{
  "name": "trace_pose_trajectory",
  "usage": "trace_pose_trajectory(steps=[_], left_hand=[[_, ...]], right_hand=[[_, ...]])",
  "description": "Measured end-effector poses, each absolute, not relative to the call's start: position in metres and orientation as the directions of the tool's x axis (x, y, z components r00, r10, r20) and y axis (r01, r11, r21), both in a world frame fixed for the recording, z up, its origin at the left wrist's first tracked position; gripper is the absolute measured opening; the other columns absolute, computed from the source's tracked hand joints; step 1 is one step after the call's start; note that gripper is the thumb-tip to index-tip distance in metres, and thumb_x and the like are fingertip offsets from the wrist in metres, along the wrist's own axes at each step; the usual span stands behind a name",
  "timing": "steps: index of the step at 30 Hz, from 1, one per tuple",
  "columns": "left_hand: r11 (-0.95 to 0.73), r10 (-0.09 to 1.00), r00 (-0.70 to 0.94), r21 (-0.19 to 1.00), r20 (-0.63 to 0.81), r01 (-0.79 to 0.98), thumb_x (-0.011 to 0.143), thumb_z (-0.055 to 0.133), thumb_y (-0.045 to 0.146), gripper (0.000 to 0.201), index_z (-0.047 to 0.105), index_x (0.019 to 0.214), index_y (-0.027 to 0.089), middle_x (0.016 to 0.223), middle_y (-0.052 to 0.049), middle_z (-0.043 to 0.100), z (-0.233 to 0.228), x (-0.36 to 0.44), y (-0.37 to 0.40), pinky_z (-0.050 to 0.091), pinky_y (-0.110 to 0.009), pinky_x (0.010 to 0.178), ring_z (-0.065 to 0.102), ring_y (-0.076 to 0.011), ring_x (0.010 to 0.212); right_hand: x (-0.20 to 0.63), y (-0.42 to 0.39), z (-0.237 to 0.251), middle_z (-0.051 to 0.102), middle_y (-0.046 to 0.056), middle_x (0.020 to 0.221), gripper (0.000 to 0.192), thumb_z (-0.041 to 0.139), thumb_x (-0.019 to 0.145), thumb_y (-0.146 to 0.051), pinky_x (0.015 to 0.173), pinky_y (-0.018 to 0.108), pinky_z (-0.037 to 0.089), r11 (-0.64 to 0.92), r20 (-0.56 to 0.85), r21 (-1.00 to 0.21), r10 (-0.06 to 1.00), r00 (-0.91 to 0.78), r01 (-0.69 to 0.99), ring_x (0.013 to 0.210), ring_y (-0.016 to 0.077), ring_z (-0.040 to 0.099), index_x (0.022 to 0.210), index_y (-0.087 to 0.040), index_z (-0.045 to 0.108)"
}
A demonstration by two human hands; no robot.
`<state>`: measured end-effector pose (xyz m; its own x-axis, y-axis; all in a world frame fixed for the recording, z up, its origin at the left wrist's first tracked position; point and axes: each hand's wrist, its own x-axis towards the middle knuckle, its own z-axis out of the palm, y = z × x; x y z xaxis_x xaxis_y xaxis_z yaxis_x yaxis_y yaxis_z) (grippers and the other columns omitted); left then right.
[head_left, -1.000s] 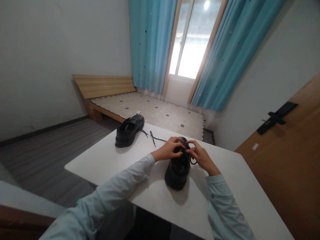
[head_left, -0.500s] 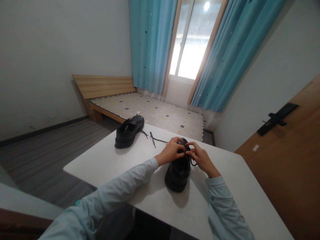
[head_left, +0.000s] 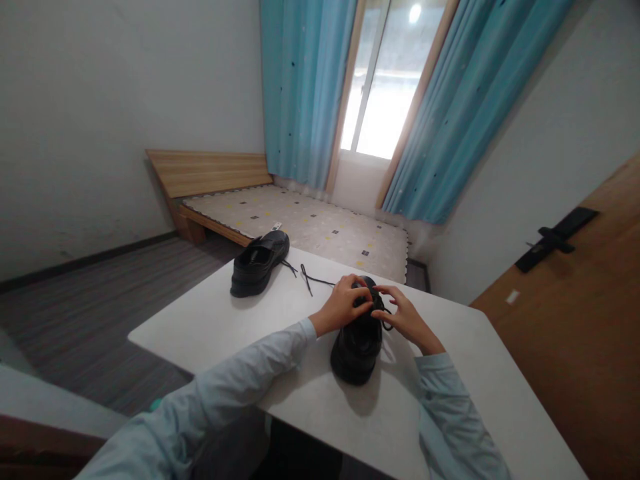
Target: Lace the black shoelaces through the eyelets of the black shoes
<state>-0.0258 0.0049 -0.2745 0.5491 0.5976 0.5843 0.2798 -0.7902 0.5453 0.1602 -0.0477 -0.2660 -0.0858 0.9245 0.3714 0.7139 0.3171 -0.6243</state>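
Upper middle of the frame, a bright window (head_left: 373,100) sits between 2 blue curtains (head_left: 300,93). Below it a low wooden bed (head_left: 300,220) carries a patterned mattress. At far right, a brown door (head_left: 575,320) with a black handle (head_left: 555,237). Left of centre, a second black shoe (head_left: 259,262) rests on the white table (head_left: 200,320), a loose lace (head_left: 307,277) just beside it.
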Motion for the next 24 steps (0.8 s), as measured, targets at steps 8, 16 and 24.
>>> trace_pose_trajectory(steps=[8,16,24], left_hand=[[-0.805,0.582,0.491,0.544,0.648,0.236,0.082,0.056,0.022,0.007,0.061,0.082,0.017,0.097,-0.007,0.057,-0.273,-0.029,0.001,0.042,-0.035,0.088,0.052,-0.0196,0.094],[-0.6,0.746,0.332,0.799,0.576,-0.04,0.088,0.047,0.031,0.016,0.053,0.084,0.017,0.086,-0.004,0.059,-0.262,-0.036,0.011,0.045,-0.031,0.083,0.056,-0.0152,0.085],[-0.061,0.854,0.399,0.827,0.333,-0.559,0.083,0.054,0.042,0.028,0.037,0.085,0.02,0.084,-0.002,0.067,-0.254,-0.044,0.022,0.05,-0.036,0.08,0.066,-0.0156,0.081]], right_hand=[[0.161,-0.048,-0.272,0.058,0.007,0.12,0.054,0.067,0.071,-0.048,0.098,0.044,0.04,0.305,0.277,-0.664,0.949,-0.154,0.683,0.114,0.0255,0.053,0.117,-0.024,0.054],[0.16,-0.051,-0.266,0.058,0.008,0.122,0.055,0.069,0.069,-0.047,0.097,0.045,0.04,0.271,0.246,-0.678,0.96,-0.137,0.683,0.115,0.0262,0.052,0.117,-0.023,0.054],[0.16,-0.054,-0.266,0.058,0.01,0.117,0.061,0.072,0.066,-0.045,0.088,0.042,0.045,0.24,0.248,-0.703,0.965,-0.086,0.669,0.105,0.0248,0.056,0.119,-0.022,0.051]])
